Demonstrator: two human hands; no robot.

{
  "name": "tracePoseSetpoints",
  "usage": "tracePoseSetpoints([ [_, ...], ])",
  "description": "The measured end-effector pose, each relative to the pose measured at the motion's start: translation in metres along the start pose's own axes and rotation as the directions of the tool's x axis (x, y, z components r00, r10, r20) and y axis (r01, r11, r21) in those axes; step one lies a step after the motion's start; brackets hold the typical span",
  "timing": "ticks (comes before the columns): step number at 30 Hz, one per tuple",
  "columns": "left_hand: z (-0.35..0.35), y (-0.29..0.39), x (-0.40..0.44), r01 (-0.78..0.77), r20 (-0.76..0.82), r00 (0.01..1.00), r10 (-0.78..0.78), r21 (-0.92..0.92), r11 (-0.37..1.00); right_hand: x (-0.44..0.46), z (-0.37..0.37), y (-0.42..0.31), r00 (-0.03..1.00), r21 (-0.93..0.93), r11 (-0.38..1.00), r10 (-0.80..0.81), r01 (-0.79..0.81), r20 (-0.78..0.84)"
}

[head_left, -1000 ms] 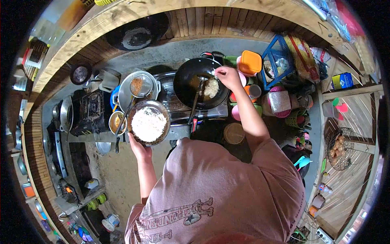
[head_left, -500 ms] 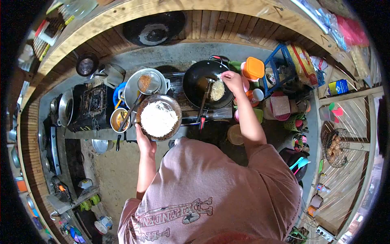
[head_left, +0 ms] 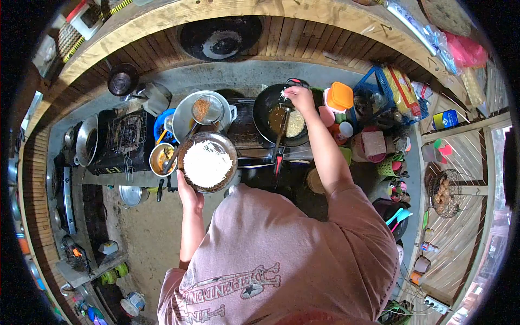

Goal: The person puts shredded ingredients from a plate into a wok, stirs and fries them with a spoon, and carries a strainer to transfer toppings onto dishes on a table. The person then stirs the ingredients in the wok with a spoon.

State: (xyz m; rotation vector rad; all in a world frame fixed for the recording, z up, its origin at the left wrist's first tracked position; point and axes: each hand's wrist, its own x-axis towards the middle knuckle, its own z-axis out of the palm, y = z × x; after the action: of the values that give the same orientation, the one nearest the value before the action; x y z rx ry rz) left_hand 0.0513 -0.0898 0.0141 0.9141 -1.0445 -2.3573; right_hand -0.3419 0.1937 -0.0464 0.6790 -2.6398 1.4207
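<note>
My left hand [head_left: 190, 196] holds a round dark-rimmed plate [head_left: 234, 162] by its lower left edge. White shreds [head_left: 207, 164] are heaped on the plate. Above the upper part of a black wok [head_left: 263, 106], my right hand [head_left: 299, 98] pinches a few white shreds. In the wok lie brown oil and a pale shredded patty [head_left: 295, 124]. A ladle [head_left: 281, 132] rests in the wok, its handle hanging over the front edge.
Behind the plate stands a metal pot [head_left: 181, 117] with a strainer [head_left: 208, 109] of brown bits on it. A bowl [head_left: 163, 158] is left of the plate. An orange-lidded container [head_left: 340, 96] and a blue rack [head_left: 380, 81] stand right of the wok.
My right hand has moved from the wok's right side, near the patty, to its upper part, with white shreds at the fingertips. The view has shifted. My left hand still holds the plate.
</note>
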Motion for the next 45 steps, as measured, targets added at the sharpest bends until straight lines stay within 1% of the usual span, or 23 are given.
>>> tracePoseSetpoints([
  [2,-0.005,0.001,0.000,0.003,-0.030,1.000,-0.003,-0.003,1.000,-0.001,-0.002,-0.007,1.000,-0.029,0.999,-0.017,0.017,0.007],
  [4,-0.014,0.002,0.004,-0.010,-0.027,1.000,0.010,-0.001,1.000,-0.005,-0.001,-0.010,0.991,-0.118,0.988,-0.089,0.101,0.103],
  [5,-0.017,0.002,0.005,-0.011,-0.024,1.000,0.011,-0.002,1.000,-0.005,-0.003,-0.012,0.994,-0.068,0.992,-0.106,0.107,0.008],
  [6,-0.019,0.002,0.005,-0.010,-0.019,1.000,0.010,-0.001,1.000,-0.005,-0.002,-0.012,0.994,-0.070,0.992,-0.108,0.108,0.007],
  [8,-0.024,0.001,0.007,-0.008,-0.015,1.000,0.008,-0.001,1.000,-0.009,0.000,-0.010,0.984,-0.099,0.983,-0.144,0.154,0.107],
  [9,-0.026,0.001,0.008,-0.010,-0.004,1.000,0.010,-0.012,1.000,-0.011,-0.004,-0.020,0.987,-0.157,0.979,-0.114,0.132,0.115],
  [13,-0.020,0.004,0.007,0.015,-0.004,1.000,-0.015,-0.027,1.000,-0.007,-0.005,-0.018,0.996,-0.164,0.984,-0.067,0.075,0.051],
  [16,-0.016,0.004,0.007,0.024,-0.028,0.999,-0.024,-0.014,1.000,-0.006,-0.002,-0.015,0.991,-0.137,0.981,-0.135,0.136,0.016],
  [20,-0.009,0.005,0.005,0.023,-0.017,1.000,-0.023,-0.003,1.000,0.001,-0.002,-0.017,0.972,-0.201,0.952,-0.219,0.232,0.082],
  [22,-0.007,0.004,0.005,0.008,0.006,1.000,-0.008,-0.015,1.000,0.005,-0.006,-0.023,0.987,-0.193,0.972,-0.150,0.138,-0.049],
  [23,-0.007,0.003,0.005,0.007,0.006,1.000,-0.007,-0.015,1.000,0.006,-0.007,-0.026,0.974,-0.203,0.952,-0.224,0.227,0.037],
  [27,-0.009,0.000,0.007,0.007,0.027,1.000,-0.006,-0.019,1.000,0.017,-0.012,-0.019,0.980,-0.178,0.966,-0.196,0.189,-0.023],
  [30,-0.005,0.001,0.002,0.015,0.039,0.999,-0.015,-0.014,1.000,0.018,-0.015,-0.013,0.958,-0.246,0.927,-0.286,0.284,0.031],
  [31,-0.003,0.001,0.001,0.022,0.040,0.999,-0.022,-0.007,1.000,0.018,-0.022,-0.012,0.956,-0.312,0.912,-0.292,0.267,-0.038],
  [32,-0.004,0.000,0.002,0.022,0.042,0.999,-0.021,-0.005,1.000,0.020,-0.027,-0.011,0.961,-0.248,0.950,-0.230,0.187,-0.156],
  [34,-0.004,-0.004,0.004,-0.009,0.064,0.998,0.009,-0.009,1.000,0.021,-0.042,-0.011,0.952,-0.310,0.943,-0.197,0.120,-0.232],
  [36,-0.002,-0.005,0.004,-0.003,0.053,0.999,0.003,-0.004,1.000,0.015,-0.051,-0.002,0.968,-0.305,0.946,-0.175,0.114,-0.182],
  [38,0.003,-0.005,0.000,0.006,0.038,0.999,-0.006,0.003,1.000,0.005,-0.057,0.005,0.980,-0.338,0.941,-0.097,0.033,-0.173],
  [40,0.014,-0.003,-0.003,0.026,0.007,1.000,-0.026,0.027,0.999,-0.008,-0.058,0.006,0.963,-0.335,0.939,-0.163,0.085,-0.213],
  [42,0.015,-0.008,0.000,0.016,0.045,0.999,-0.017,0.035,0.999,-0.033,-0.054,0.004,0.953,-0.330,0.933,-0.220,0.143,-0.210],
  [43,0.013,-0.012,0.003,0.032,0.049,0.998,-0.033,0.029,0.999,-0.047,-0.057,-0.001,0.985,-0.341,0.929,-0.169,0.145,-0.042],
  [44,0.012,-0.017,0.006,0.049,0.052,0.997,-0.050,0.025,0.998,-0.056,-0.045,0.024,0.982,-0.286,0.942,-0.191,0.178,-0.016],
  [45,0.014,-0.020,0.009,0.047,0.076,0.996,-0.048,0.009,0.999,-0.064,-0.044,0.018,0.970,-0.275,0.946,-0.211,0.171,-0.123],
])
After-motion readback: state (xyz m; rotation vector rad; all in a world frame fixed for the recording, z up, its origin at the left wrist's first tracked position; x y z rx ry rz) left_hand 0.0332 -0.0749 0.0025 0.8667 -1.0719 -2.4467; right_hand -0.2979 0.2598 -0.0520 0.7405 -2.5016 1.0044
